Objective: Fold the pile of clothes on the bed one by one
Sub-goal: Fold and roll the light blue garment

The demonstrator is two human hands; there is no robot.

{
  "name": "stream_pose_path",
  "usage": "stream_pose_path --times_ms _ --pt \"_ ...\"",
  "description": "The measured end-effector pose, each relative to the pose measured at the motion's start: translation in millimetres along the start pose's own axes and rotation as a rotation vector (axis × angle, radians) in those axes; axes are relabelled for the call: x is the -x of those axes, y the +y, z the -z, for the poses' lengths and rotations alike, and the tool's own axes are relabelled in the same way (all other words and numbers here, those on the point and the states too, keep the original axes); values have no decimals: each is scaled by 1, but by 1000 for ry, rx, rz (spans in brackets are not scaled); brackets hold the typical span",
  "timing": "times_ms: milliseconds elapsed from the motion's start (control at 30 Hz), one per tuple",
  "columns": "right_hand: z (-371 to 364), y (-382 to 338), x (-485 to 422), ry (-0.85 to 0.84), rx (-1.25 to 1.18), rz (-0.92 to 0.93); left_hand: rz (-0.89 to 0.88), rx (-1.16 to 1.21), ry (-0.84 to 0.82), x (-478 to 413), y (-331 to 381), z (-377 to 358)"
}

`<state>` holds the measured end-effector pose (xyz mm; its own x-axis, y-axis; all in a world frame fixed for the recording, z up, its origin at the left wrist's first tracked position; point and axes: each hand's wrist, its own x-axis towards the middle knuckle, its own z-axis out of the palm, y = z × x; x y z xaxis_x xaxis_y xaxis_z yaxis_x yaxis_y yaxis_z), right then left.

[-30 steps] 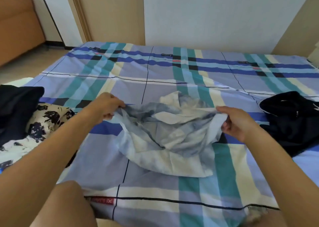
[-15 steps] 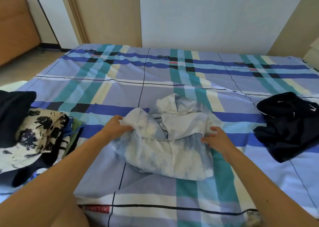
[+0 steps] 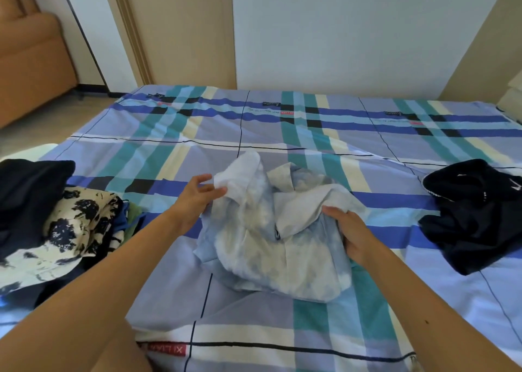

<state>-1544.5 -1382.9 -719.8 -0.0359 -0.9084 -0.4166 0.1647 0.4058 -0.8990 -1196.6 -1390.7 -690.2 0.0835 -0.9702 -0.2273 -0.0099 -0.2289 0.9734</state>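
Pinches tie-dye garment [image 3: 268,255] with left hand [image 3: 195,200] thumb and fingers; clamps opposite edge in curled right hand [image 3: 353,230], on bed [image 3: 197,301].

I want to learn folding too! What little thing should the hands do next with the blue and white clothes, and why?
Probably draw both hands apart to spread it flat. The pale blue-and-white tie-dye garment lies bunched on the plaid bedsheet, the left hand pinching its white edge and the right hand gripping its other side.
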Motion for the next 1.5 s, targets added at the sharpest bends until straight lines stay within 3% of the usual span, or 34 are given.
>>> stream_pose_path --times_ms 100,200,333,400,467,600,667,767,933,1300,1400,1500 --pt "-2 -2 10 -46 13 -11 188 -390 -160 4 -6 1" --pt "1 -7 7 -37 90 12 254 -484 -179 0 -5 -2" --pt "-5 -54 2 -98 246 39 41 -604 -117 -4 38 -10" --pt "-12 -105 -5 -120 350 134 -95 -516 -101 -10 85 -13" --pt "-23 -175 -6 -122 482 294 -218 -401 -49 -20 146 -13" --pt "-59 -349 34 -69 859 811 -459 -295 92 -28 307 -10" --pt "-75 -437 74 34 993 1060 -587 -278 194 -11 400 -8" --pt "-85 -549 145 222 881 1368 -796 -243 242 37 531 -1" --pt "-87 -640 244 294 628 1628 -1002 -266 180 106 649 17" --pt "-58 -676 305 361 384 1714 -1168 -242 132 145 722 14" --pt "-58 -666 301 339 366 1646 -1145 -249 120 141 723 12" --pt "-57 -626 286 173 404 1475 -1086 -360 -38 137 681 6"
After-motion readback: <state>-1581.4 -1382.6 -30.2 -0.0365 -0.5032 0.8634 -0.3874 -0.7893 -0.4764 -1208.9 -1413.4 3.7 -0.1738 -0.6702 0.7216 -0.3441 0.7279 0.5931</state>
